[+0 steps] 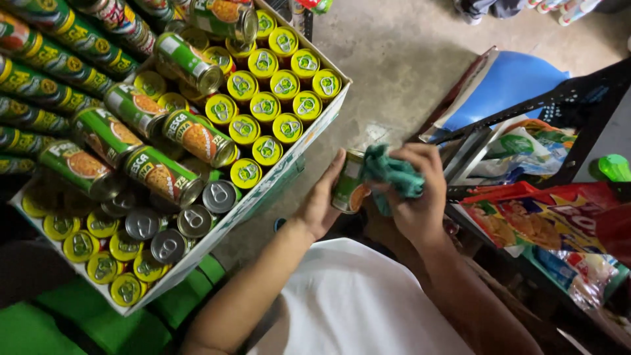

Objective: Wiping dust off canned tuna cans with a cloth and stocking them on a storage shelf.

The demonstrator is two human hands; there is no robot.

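- a cardboard tray (328, 118) sits to my left, packed with upright cans; most show yellow pull-tab lids (265, 107), and a few near the middle show bare silver lids (197, 220).
- several green cans (163, 175) lie on their sides on top of the upright ones, slanting across the tray.
- more green cans (46, 59) are stacked on their sides at the far left.
- to my right a dark crate (578, 105) holds bright snack packets (539, 220), with a blue sheet (506, 82) beyond it.
- my left hand (322, 200) curls around one green can (347, 184), thumb up along its side, holding it tipped just in front of my chest, between the tray and the crate.
- my right hand (420, 190) is closed on a teal cloth (393, 174), fingers bunched and pressing it against the can's top and side.
- both forearms angle inward from my white shirt (355, 302).
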